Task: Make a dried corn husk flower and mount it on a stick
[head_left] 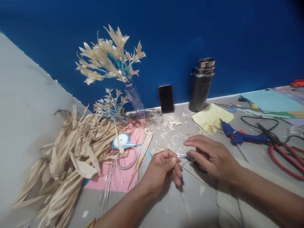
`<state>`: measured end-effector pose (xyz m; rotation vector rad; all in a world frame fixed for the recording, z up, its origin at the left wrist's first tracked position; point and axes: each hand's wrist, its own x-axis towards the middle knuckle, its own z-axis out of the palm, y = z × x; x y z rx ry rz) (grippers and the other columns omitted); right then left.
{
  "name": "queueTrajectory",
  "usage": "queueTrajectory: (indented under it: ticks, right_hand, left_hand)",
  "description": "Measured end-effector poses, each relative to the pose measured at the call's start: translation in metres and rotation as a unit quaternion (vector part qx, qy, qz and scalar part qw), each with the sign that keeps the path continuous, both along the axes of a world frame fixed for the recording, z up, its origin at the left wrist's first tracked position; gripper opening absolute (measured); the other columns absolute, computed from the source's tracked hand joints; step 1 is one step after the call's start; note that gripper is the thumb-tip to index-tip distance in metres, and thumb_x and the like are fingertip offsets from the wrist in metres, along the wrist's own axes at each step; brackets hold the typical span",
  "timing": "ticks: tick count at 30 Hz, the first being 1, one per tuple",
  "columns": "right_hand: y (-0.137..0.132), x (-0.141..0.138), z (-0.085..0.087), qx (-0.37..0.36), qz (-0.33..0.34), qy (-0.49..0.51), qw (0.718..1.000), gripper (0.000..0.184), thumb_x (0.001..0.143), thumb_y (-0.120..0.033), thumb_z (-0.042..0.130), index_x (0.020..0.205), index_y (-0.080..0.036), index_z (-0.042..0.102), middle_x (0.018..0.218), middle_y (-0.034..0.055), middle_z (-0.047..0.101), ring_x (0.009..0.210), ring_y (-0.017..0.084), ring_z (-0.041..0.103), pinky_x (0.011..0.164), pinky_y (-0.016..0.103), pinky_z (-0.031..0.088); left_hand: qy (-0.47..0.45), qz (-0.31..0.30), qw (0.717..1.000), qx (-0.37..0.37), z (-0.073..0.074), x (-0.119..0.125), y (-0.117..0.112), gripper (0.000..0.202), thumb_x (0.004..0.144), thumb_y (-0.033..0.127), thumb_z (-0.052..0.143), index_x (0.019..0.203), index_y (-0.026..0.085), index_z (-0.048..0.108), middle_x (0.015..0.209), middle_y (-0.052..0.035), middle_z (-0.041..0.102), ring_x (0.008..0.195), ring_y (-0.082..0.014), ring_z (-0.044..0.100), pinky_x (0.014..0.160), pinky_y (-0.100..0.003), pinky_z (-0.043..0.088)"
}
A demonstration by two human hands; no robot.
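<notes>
Forearms come in from the bottom edge, one from lower centre and one from the lower right, meeting just below the middle of the frame. At centre, the left hand (161,167) is curled knuckles-up, its thumb and forefinger pressed together on a thin pale strip (193,175). The strip runs from that pinch down and to the right, passing under the right hand (211,156). The right hand lies just right of the left, palm down, fingers long and slightly arched over something dark. Whether it grips anything cannot be told. A small metal tip (182,155) shows in the gap between the two hands.

Dry husks (68,158) are heaped at lower left beside pink paper (118,180) and a ribbon roll (121,140). Against the blue wall stand a bottle (134,98) of husk sprigs, a phone (166,98) and a flask (201,85). A glue gun (237,135) and red scissors (285,158) lie at right on the table (251,153).
</notes>
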<state>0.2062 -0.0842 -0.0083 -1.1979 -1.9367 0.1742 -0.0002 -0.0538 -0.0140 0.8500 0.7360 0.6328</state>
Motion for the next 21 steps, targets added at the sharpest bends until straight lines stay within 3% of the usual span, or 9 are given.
queueTrajectory:
  ticks: [5, 12, 18, 21]
  right_hand:
    - [-0.005, -0.003, -0.003, 0.061, -0.009, -0.041, 0.997, 0.021, 0.098, -0.015, 0.054, 0.105, -0.021, 0.072, 0.098, 0.0103, 0.073, 0.089, 0.02, 0.068, 0.075, 0.031, 0.053]
    - [-0.002, -0.008, -0.012, -0.003, 0.075, -0.011, 0.997, 0.016, 0.099, -0.018, 0.056, 0.094, -0.02, 0.071, 0.083, 0.0051, 0.074, 0.074, 0.016, 0.067, 0.067, 0.026, 0.049]
    - [-0.005, -0.012, -0.006, -0.03, 0.062, 0.058, 0.996, 0.015, 0.094, -0.014, 0.06, 0.089, -0.019, 0.073, 0.081, 0.0047, 0.069, 0.073, 0.014, 0.065, 0.063, 0.024, 0.046]
    - [-0.008, -0.018, -0.005, -0.053, 0.043, 0.099, 0.993, 0.017, 0.092, -0.014, 0.06, 0.086, -0.02, 0.075, 0.078, 0.0039, 0.066, 0.07, 0.014, 0.063, 0.06, 0.023, 0.046]
  left_hand:
    - [0.009, 0.002, 1.0, 0.005, -0.001, 0.002, -0.001, 0.027, 0.082, 0.038, 0.072, 0.084, 0.014, 0.06, 0.055, -0.0021, 0.067, 0.037, -0.0105, 0.056, 0.04, -0.019, 0.04]
    - [0.055, -0.016, 0.998, 0.034, 0.006, 0.002, -0.006, 0.032, 0.08, 0.042, 0.075, 0.085, 0.013, 0.061, 0.058, -0.004, 0.069, 0.04, -0.0113, 0.058, 0.044, -0.02, 0.043]
    - [0.052, 0.023, 0.997, 0.055, 0.003, 0.002, -0.007, 0.029, 0.078, 0.037, 0.08, 0.08, 0.013, 0.063, 0.066, -0.0035, 0.068, 0.052, -0.0096, 0.059, 0.051, -0.02, 0.043]
    - [-0.023, 0.018, 1.0, -0.002, -0.001, 0.004, -0.008, 0.032, 0.072, 0.034, 0.085, 0.074, 0.013, 0.062, 0.069, -0.0025, 0.067, 0.059, -0.0112, 0.062, 0.061, -0.024, 0.049]
